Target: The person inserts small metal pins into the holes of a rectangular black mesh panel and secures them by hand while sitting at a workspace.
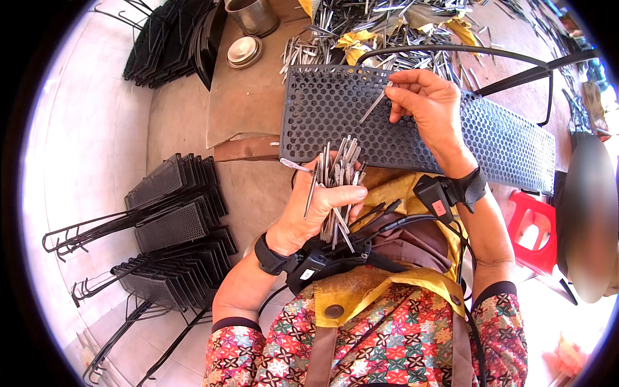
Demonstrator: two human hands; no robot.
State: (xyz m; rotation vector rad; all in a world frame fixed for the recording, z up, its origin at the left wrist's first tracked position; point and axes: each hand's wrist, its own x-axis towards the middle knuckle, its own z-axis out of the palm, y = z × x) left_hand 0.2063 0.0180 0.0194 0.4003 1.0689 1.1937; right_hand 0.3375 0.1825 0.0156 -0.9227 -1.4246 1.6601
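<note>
My left hand (303, 213) is closed around a bundle of slim metal strips (340, 171); they fan out above and below the thumb. Between the thumb and fingers of my right hand (429, 106), one slim metal strip (373, 108) is pinched, its lower end pointing down-left over a black perforated rack (509, 145). The rack stretches from the middle to the right, full of small round holes, with a bent rod handle (509, 51) along its far side. Whether the strip's tip touches the rack, I cannot tell. The left hand is just in front of the rack's near left corner.
Beyond the rack lies a heap of loose metal strips (432, 59) with yellow wrapping (356, 40). A metal pot (255, 18) and a round lid (244, 51) are at the far left. Black racks (171, 226) are stacked on the left. A red stool (538, 226) and a blurred person (588, 219) are at right.
</note>
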